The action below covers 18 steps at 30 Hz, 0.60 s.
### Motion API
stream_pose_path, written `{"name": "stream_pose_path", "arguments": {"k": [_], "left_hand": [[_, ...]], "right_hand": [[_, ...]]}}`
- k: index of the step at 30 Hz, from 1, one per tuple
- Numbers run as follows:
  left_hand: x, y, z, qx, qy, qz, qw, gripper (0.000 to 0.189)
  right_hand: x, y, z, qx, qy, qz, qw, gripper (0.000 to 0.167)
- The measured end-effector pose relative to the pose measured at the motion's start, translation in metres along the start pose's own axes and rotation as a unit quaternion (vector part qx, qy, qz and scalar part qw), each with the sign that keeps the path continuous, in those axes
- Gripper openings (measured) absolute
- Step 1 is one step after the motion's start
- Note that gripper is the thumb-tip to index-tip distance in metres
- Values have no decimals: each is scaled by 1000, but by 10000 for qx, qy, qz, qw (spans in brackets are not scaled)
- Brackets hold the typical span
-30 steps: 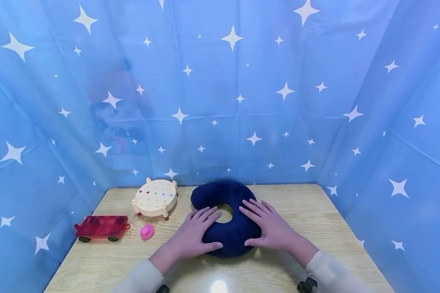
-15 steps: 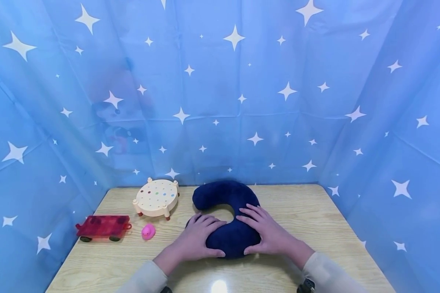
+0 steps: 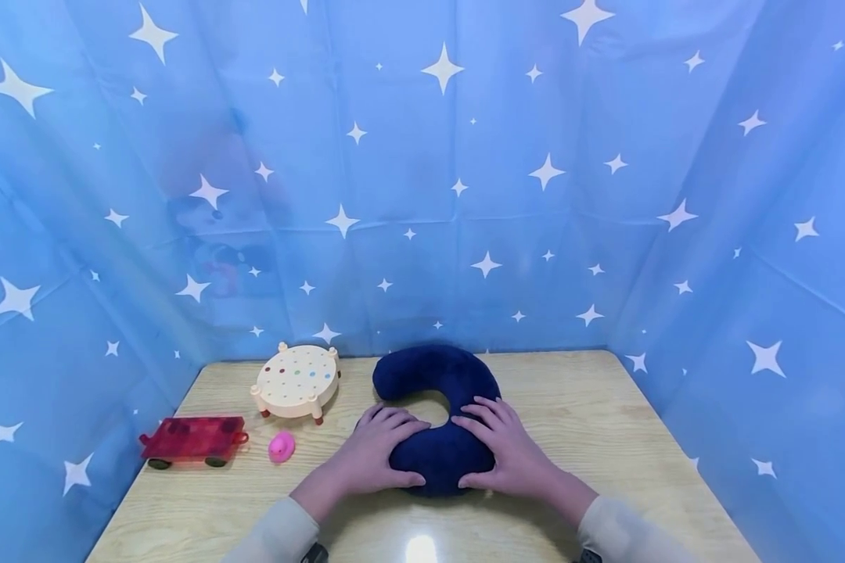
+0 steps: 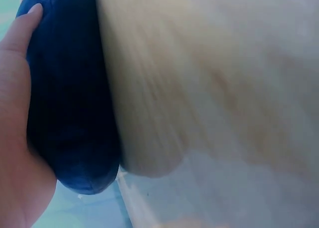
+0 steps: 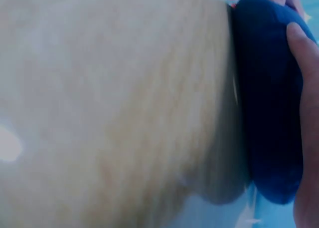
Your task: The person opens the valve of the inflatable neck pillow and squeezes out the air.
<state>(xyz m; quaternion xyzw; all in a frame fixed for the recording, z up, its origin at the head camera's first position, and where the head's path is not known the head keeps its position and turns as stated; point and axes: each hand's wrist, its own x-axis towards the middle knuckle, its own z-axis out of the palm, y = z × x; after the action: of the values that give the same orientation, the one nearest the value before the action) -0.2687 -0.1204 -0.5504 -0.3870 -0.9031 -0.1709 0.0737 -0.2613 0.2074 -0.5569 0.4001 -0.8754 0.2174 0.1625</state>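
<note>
A dark blue U-shaped neck pillow (image 3: 442, 463) lies at the middle of the table, its opening facing left. My left hand (image 3: 375, 457) grips its near-left arm, fingers bent over the top and thumb against the front side. On the right curve, my right hand (image 3: 512, 455) holds on, fingertips close to the inner gap and thumb low on the near side. The left wrist view shows the left thumb on the rounded side of the pillow (image 4: 70, 98). From the right wrist, the right thumb lies along the pillow (image 5: 271, 103), with part of the other hand beyond.
Left of the pillow sits a small pink toy (image 3: 282, 446). Behind it stands a round cream pegged stand with coloured dots (image 3: 297, 379). A translucent red wheeled toy car (image 3: 195, 439) is near the left table edge. A blue star-patterned curtain (image 3: 422, 188) surrounds the wooden table (image 3: 591, 407).
The pillow has turned slightly, and more of its gap shows beside the left fingers. My right hand has slid a little toward me and left; both hands stay on the pillow.
</note>
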Motion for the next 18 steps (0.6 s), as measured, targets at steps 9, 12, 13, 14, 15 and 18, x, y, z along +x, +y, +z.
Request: {"name": "stream_pose_path", "arguments": {"k": [9, 12, 13, 14, 15, 18], "left_hand": [[1, -16, -9, -34, -160, 21, 9999, 86], [1, -17, -15, 46, -244, 72, 9997, 87], [0, -16, -16, 103, -243, 124, 9996, 89], [0, -14, -18, 176, -239, 180, 9994, 89], [1, -12, -19, 240, -225, 243, 9992, 90], [2, -1, -18, 341, -163, 376, 9986, 93]], "right_hand": [[-4, -24, 17, -243, 327, 639, 9971, 93], [-5, -33, 22, -475, 472, 795, 9946, 91], [-5, -35, 23, -554, 512, 855, 9935, 91], [-6, -37, 24, -605, 545, 907, 9925, 91], [-6, -40, 25, -650, 578, 962, 9916, 90], [-8, -45, 28, -695, 619, 1121, 9893, 90]]}}
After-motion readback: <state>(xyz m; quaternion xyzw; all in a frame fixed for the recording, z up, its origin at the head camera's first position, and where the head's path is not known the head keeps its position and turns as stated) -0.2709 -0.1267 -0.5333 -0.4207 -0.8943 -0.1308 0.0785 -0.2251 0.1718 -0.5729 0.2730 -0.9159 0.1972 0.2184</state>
